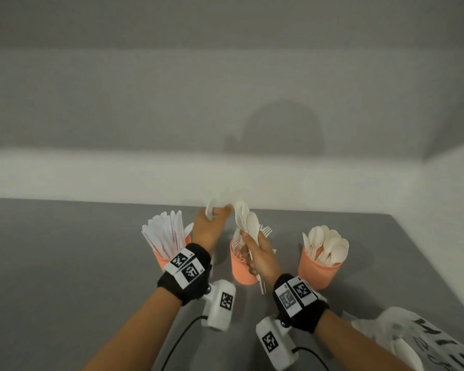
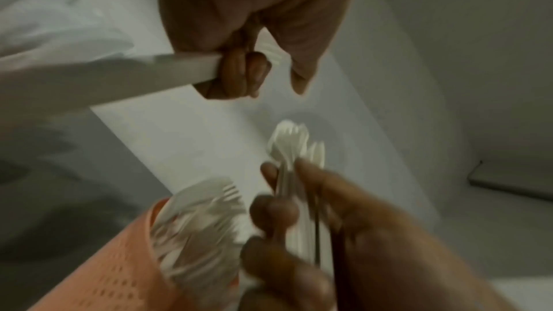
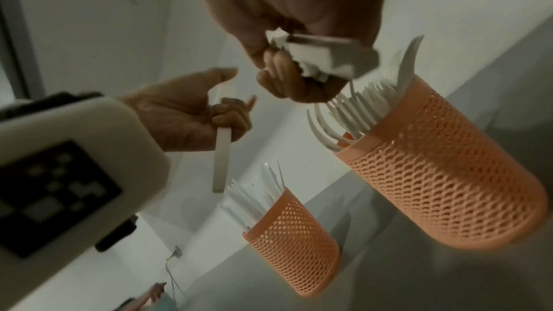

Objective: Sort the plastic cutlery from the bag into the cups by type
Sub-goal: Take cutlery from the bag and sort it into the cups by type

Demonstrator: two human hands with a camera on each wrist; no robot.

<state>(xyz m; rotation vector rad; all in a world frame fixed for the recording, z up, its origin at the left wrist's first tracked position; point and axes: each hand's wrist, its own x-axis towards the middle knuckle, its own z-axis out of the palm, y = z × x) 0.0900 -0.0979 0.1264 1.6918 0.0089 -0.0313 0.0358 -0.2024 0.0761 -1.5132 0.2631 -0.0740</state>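
Head view: the left hand [image 1: 208,228] pinches one white spoon [image 1: 211,209] above the table [image 1: 65,263]; the right hand's [image 1: 260,254] grip clamps a bundle of spoons [image 1: 248,223] over the middle cup [image 1: 240,266] of forks; bag [image 1: 413,341] lies right.

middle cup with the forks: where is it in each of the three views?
Head: fork cup at lower centre, partly behind the right hand, between the knife cup and the spoon cup.
Left wrist: bottom left, blurred, tines up.
Right wrist: right side, large.
Shared landmark: the right hand's cutlery bundle beside it.
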